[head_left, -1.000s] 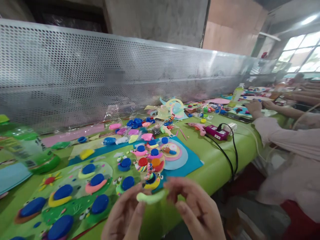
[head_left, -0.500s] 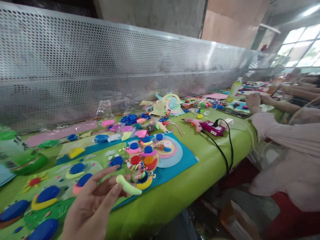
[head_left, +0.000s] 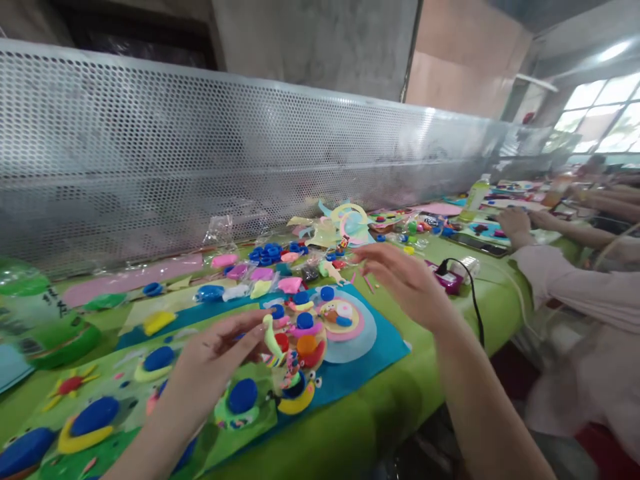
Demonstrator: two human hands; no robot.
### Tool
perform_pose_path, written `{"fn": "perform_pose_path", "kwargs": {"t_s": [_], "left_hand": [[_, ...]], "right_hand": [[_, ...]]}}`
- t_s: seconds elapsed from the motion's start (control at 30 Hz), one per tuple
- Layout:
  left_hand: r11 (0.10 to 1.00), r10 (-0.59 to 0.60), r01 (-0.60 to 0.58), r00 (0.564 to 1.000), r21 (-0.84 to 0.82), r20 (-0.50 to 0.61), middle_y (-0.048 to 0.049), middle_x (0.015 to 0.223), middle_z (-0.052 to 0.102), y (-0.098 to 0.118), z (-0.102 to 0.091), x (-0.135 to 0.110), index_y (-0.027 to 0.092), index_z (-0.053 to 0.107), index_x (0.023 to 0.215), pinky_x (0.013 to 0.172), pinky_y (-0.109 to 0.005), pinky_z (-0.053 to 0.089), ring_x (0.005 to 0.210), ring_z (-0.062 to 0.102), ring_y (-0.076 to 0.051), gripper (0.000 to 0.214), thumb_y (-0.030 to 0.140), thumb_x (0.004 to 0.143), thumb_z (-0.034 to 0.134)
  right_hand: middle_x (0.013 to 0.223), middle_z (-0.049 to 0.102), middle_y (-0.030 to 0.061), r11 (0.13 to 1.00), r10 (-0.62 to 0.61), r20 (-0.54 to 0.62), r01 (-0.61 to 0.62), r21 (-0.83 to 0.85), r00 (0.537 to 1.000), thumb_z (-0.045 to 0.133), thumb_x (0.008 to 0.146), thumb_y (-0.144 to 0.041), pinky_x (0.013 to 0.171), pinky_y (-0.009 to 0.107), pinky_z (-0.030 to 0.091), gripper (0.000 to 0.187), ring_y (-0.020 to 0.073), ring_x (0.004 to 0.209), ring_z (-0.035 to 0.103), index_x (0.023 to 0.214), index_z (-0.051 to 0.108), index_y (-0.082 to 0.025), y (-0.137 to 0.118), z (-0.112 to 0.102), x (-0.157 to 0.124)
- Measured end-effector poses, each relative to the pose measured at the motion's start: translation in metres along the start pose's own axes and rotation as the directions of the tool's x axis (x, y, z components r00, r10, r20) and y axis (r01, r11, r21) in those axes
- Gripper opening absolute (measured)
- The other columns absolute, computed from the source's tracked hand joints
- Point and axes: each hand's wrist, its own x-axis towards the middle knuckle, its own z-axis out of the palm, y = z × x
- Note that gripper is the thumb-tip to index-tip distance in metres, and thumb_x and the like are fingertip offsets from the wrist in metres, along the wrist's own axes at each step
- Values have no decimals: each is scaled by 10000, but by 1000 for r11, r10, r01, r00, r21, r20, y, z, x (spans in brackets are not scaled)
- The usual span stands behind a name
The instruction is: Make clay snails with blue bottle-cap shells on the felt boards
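Left hand (head_left: 220, 353), fingers pinching green strip (head_left: 271, 338), right hand (head_left: 403, 281) reappeared, fingers' closure unclear

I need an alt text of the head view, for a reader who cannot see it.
A person's left hand pinches a pale green curved piece above a green table crowded with blue-capped craft figures. The right hand hovers over the table, farther right, fingers extended. A perforated metal panel stands behind.

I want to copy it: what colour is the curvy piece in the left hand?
The curvy piece is pale yellow-green; see the head view.
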Motion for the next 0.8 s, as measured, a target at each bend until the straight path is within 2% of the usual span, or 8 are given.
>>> {"fn": "perform_pose_path", "kwargs": {"t_s": [0.07,0.13,0.3,0.37,0.47,0.6,0.67,0.8], "left_hand": [[998,-50,50,999,-49,3,-19,802,669,-8,-4,6,197,636,996,606,-200,517,642,584,-130,639,540,478,785],[993,-86,84,996,-81,-18,-9,788,666,-16,-10,8,207,639,987,588,-204,518,627,577,-129,655,565,457,784],[968,-190,175,979,-180,-73,4,758,664,-19,-22,4,242,679,900,561,-185,507,628,578,-137,602,536,393,819],[987,-127,121,990,-106,-55,-7,738,667,-13,-25,3,243,683,902,539,-189,499,601,577,-140,557,546,449,794],[984,7,-4,1000,178,-17,-20,692,669,-7,-31,4,231,667,964,532,-212,492,565,592,-160,547,586,550,713],[802,272,-160,956,576,-113,1,752,685,-4,-43,11,260,650,995,564,-184,463,690,635,-182,445,565,674,595],[716,370,-169,915,677,-162,27,769,681,-4,-47,15,283,652,983,562,-148,423,698,624,-155,373,522,706,579],[599,441,-183,888,779,-130,59,744,673,-8,-54,27,271,647,996,546,-143,375,564,576,-111,333,469,757,528]], "right_hand": [[937,639,46,952,204,87,-177,-251,975,478,896,-318,769,274,474,193,162,865,603,970,603,-191,19,5,35],[900,631,59,860,363,45,-316,-400,931,514,878,-319,776,334,478,204,181,854,602,904,612,-142,41,11,60],[1056,575,75,573,636,-129,-577,-583,761,512,887,-313,814,389,477,246,182,937,569,1042,562,-130,78,15,70],[1088,562,83,464,705,-190,-647,-605,684,515,885,-311,828,398,472,258,192,965,559,1065,555,-131,85,12,64],[1164,525,92,312,779,-280,-734,-603,562,513,885,-310,866,431,450,292,214,1031,530,1123,529,-141,94,9,57],[1196,503,95,180,864,-299,-804,-567,405,521,881,-300,861,440,455,323,225,1046,523,1164,503,-145,109,9,55],[1191,505,93,176,888,-268,-813,-555,375,525,879,-293,850,432,463,320,221,1035,529,1163,503,-146,117,10,56],[1199,499,96,186,901,-244,-827,-531,359,525,879,-289,845,424,468,325,220,1035,528,1170,498,-146,127,11,57]]}}
